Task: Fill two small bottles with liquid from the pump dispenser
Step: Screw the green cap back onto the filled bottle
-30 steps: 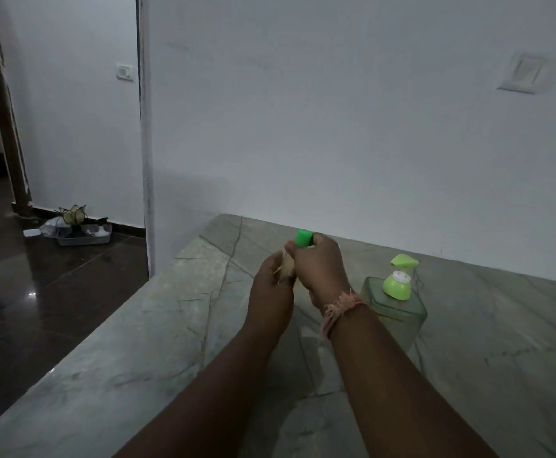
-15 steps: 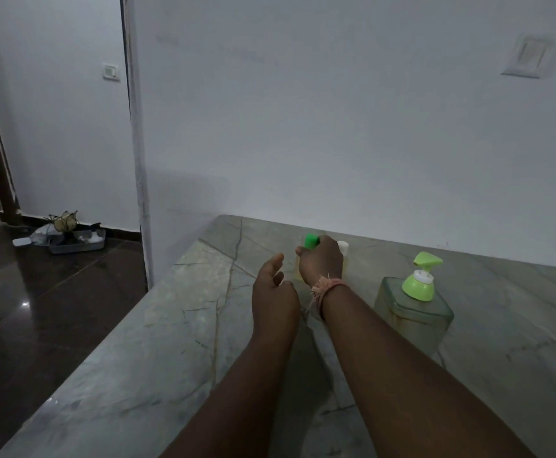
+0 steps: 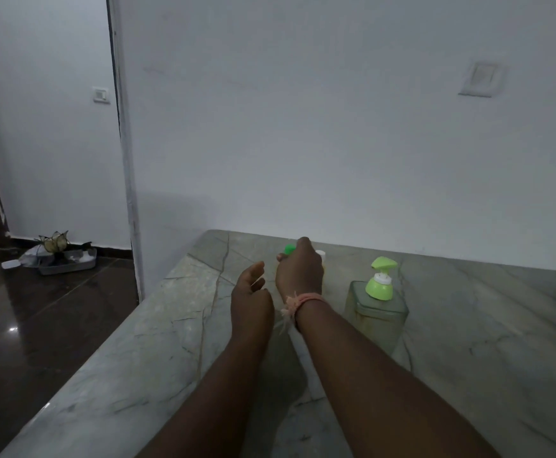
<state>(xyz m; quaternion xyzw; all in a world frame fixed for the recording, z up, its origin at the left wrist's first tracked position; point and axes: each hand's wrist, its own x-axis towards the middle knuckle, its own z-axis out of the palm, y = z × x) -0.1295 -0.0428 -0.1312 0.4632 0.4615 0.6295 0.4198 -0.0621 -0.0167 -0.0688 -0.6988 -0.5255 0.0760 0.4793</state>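
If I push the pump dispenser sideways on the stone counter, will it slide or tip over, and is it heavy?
The pump dispenser has a wide, squarish clear base, so it would probably slide rather than tip. Its liquid level cannot be read clearly here, so its weight is uncertain. The polished stone counter looks smooth, so sliding should be easy; a push low on the body seems safer than one at the green pump head.

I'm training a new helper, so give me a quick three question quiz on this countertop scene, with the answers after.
1. True or false: the left hand holds a bottle.
2. The cap peeking past the right hand is: A red, B green, C black.
3. On which side of the right hand does the pump dispenser stand?

Key: 1 false, it is open and holds nothing. 2 B. 3 On its right, upright on the marble counter.
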